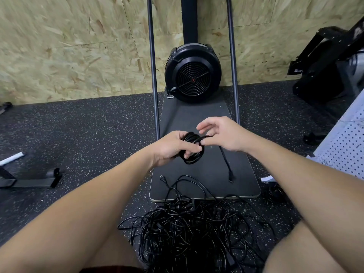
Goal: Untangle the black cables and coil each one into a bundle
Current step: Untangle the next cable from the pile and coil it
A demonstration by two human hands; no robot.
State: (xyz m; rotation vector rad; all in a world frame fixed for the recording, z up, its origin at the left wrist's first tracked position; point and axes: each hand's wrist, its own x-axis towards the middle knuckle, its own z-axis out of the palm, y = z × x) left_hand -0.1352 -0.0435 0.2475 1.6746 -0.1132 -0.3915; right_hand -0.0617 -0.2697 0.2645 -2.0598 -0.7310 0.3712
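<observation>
Above the platform's bare middle (206, 174), left hand (173, 147) grips the coil (192, 148); right hand (222, 134) pinches its tail.

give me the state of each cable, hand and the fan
coil: looped, held in left hand
tail: loose, plug end hanging over platform
pile: tangled on floor
left hand: grips coil
right hand: pinches cable at coil's top
fan: upright on platform; running or not, cannot tell
</observation>
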